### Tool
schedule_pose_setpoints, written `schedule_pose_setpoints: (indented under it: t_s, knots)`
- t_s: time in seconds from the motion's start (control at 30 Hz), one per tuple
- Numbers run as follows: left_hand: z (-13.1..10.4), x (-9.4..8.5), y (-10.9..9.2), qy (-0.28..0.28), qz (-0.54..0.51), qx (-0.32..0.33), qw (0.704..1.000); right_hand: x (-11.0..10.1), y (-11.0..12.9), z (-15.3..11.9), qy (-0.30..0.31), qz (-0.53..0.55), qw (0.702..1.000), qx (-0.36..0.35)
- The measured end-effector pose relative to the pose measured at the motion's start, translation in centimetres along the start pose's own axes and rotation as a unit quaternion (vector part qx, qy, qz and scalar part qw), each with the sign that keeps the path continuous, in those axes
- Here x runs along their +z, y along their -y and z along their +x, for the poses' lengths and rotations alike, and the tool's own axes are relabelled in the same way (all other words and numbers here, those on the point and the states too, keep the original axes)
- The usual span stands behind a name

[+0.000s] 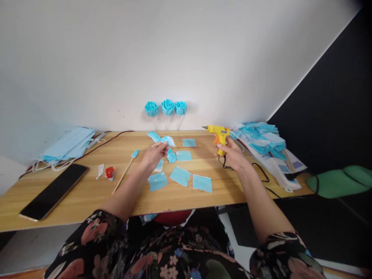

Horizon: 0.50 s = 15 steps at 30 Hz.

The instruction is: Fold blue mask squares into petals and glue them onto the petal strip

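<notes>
My left hand [157, 153] pinches a blue fabric petal [168, 140] above the middle of the table. More crumpled blue petals [171, 155] lie close around those fingers. My right hand [231, 153] is wrapped round the handle of a yellow hot glue gun [218, 131], its nozzle aimed left and held above the wood. Between and below the hands lie several flat blue squares [180, 176]. Left of my left forearm rests a thin stick [124, 172] with a blue tip.
Three blue fabric roses [167, 107] on sticks lean against the wall. At the left are stacked face masks [68, 143], a phone [54, 192] and a red crumpled wrapper [109, 172]. Blue scraps [261, 139], a power strip [283, 174] and a black cord [261, 172] occupy the right side.
</notes>
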<state>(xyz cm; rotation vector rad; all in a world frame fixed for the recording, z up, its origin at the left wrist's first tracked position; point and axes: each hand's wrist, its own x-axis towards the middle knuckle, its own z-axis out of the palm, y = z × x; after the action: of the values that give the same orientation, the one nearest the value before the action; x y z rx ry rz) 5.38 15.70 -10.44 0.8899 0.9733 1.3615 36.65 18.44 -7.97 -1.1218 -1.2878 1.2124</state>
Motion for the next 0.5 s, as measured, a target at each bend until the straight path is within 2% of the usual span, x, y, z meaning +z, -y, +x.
schedule_pose_setpoints:
  t_s: [0.07,0.13,0.37,0.5]
  knots:
    - [0.0,-0.1,-0.2,0.002,0.009,0.013,1.0,1.1,0.4,-0.2,0.082,0.072,0.993,0.042]
    - [0.0,-0.2,-0.3,0.0,0.03,0.025,0.999,2.2,0.9,0.0,0.126,0.089,0.986,0.062]
    - [0.2,-0.7,-0.4,-0.031,0.1,0.042,0.994,5.3,3.3,2.3,0.189,0.056,0.98,-0.005]
    - [0.3,-0.9,-0.4,-0.032,0.1,0.036,0.994,5.7,2.1,2.8,0.248,0.07,0.966,0.012]
